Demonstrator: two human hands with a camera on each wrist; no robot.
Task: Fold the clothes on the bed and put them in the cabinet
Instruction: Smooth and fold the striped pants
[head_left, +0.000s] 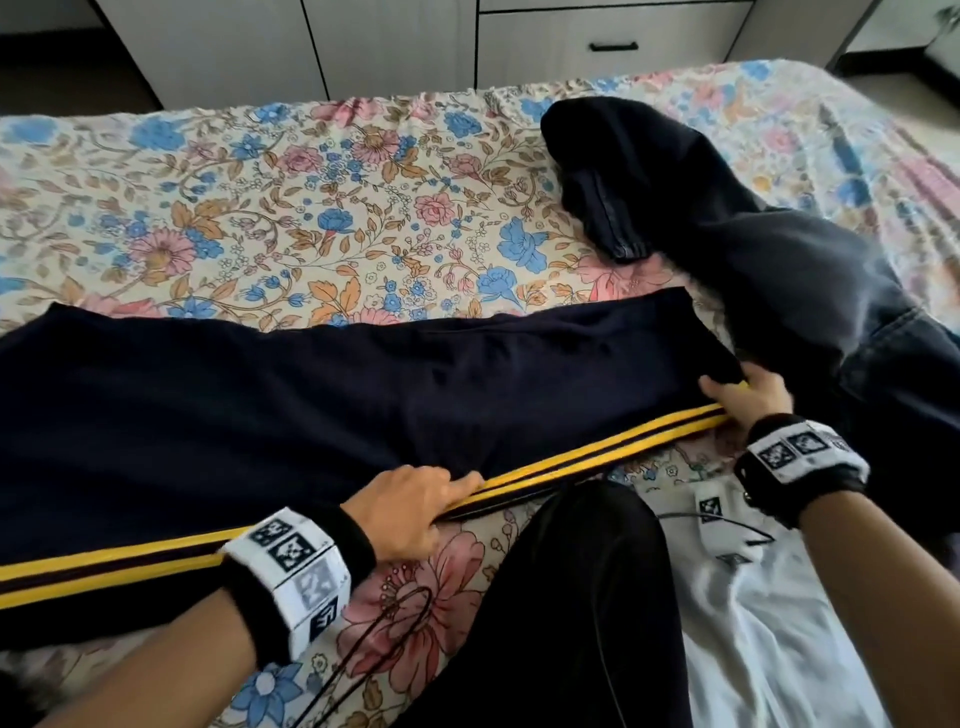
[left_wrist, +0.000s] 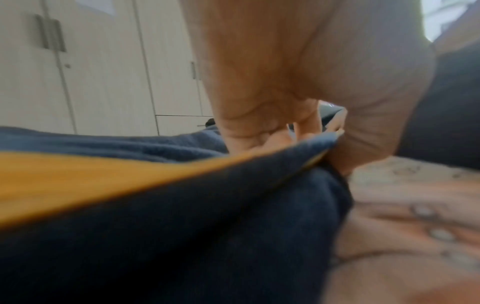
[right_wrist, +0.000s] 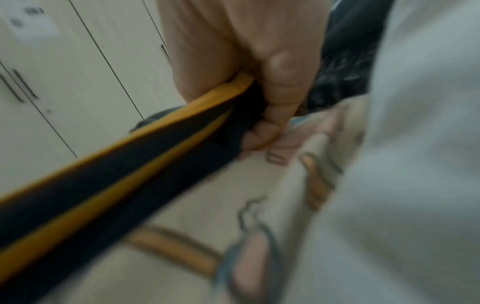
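Observation:
Navy track pants (head_left: 311, 395) with two yellow side stripes (head_left: 597, 452) lie stretched across the floral bed (head_left: 291, 208). My left hand (head_left: 415, 499) pinches the striped near edge about midway along the leg; the left wrist view shows the navy cloth (left_wrist: 207, 216) caught between its thumb and fingers (left_wrist: 259, 131). At the leg's right end my right hand (head_left: 743, 395) grips the striped hem; in the right wrist view its fingers (right_wrist: 275, 115) curl round the stripes (right_wrist: 130, 164). Dark jeans (head_left: 779, 280) lie crumpled at the right.
A white garment (head_left: 769, 623) lies at the near right, beside a black-clad knee (head_left: 571, 597). White cabinet doors and a drawer with a black handle (head_left: 613, 47) stand beyond the bed's far edge. A thin black cord (head_left: 374, 644) lies on the sheet.

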